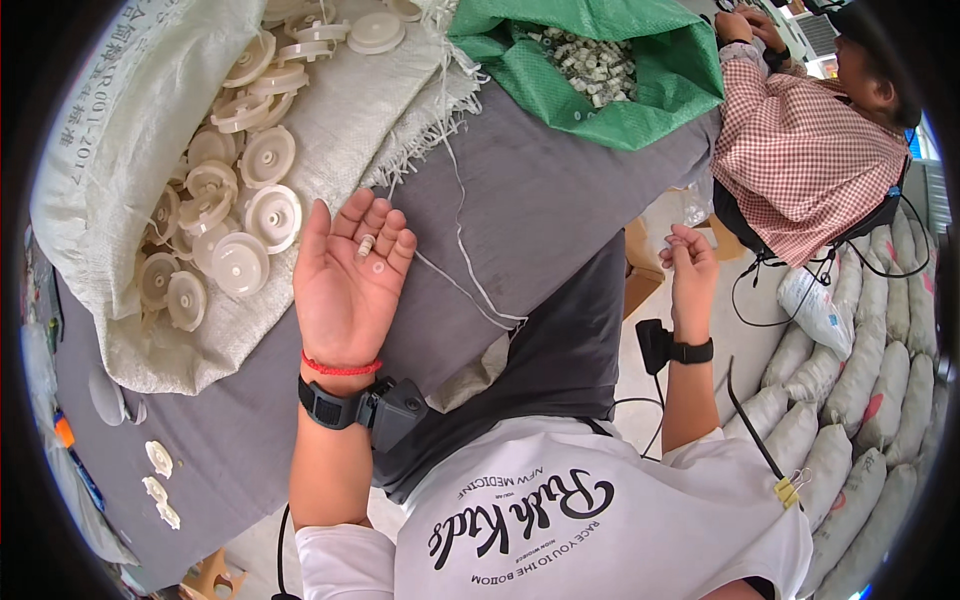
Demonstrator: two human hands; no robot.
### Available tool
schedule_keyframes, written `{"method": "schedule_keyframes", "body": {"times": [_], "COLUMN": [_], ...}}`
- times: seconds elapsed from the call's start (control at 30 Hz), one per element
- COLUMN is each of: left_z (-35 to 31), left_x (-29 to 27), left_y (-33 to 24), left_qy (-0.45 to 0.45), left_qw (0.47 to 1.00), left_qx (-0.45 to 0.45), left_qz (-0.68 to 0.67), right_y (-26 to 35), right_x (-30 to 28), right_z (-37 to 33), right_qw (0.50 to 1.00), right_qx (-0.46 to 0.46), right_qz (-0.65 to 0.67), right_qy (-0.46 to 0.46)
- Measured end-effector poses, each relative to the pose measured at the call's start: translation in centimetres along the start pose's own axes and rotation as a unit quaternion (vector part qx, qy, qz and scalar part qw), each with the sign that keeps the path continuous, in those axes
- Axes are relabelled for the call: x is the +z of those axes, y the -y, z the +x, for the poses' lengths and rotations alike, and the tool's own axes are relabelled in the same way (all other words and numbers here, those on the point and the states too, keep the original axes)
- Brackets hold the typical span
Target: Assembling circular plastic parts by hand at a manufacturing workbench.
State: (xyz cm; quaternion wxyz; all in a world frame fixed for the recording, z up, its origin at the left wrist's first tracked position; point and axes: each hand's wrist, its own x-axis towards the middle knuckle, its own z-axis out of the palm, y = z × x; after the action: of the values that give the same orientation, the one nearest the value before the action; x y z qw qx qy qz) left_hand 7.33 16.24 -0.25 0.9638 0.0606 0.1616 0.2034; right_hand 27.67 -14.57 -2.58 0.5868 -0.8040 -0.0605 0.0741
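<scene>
My left hand (350, 270) is palm up over the grey-covered table, its fingers half curled. Across those fingers lie a small white plastic fitting (366, 245) and a thin clear ring (378, 267). My right hand (690, 262) is raised off the table's edge at the right, fingertips drawn together; whatever they pinch, if anything, is too small to make out. Just left of my left hand, round cream plastic discs with hubs (240, 263) spill from a white woven sack (130, 345). Many small white fittings (590, 70) fill a green woven bag (650, 95) at the far side.
A person in a checkered shirt (800, 150) sits at the far right. Filled white sacks (850, 400) are piled on the right. Loose white string (462, 200) trails over the grey table cover (540, 190). Several small cream pieces (158, 458) lie at the near left.
</scene>
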Motion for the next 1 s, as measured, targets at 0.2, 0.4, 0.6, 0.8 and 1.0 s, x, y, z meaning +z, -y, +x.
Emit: {"method": "schedule_keyframes", "body": {"times": [0.2,0.4,0.6,0.8,1.0], "left_z": [0.1,-0.1,-1.0,-2.0,-1.7], "left_x": [0.4,0.6,2.0,2.6,2.7], "left_y": [0.3,0.9,1.6,2.7,1.9], "left_qy": [0.006,0.014,0.040,0.096,0.223], "left_qw": [1.000,0.999,0.994,0.968,0.618], "left_qx": [-0.012,0.043,0.096,0.169,0.276], "left_qz": [0.001,0.023,0.046,0.157,0.701], "right_y": [-4.8,3.5,7.2,10.5,13.3], "right_x": [-1.2,8.3,7.8,17.7,18.9], "right_z": [0.8,-5.5,-7.3,-9.7,-10.1], "right_qw": [0.844,0.996,0.956,0.646,0.692], "right_qx": [-0.234,0.033,0.019,0.397,0.373], "right_qz": [-0.482,0.059,0.286,0.554,0.463], "right_qy": [0.006,0.059,0.071,0.344,0.410]}}
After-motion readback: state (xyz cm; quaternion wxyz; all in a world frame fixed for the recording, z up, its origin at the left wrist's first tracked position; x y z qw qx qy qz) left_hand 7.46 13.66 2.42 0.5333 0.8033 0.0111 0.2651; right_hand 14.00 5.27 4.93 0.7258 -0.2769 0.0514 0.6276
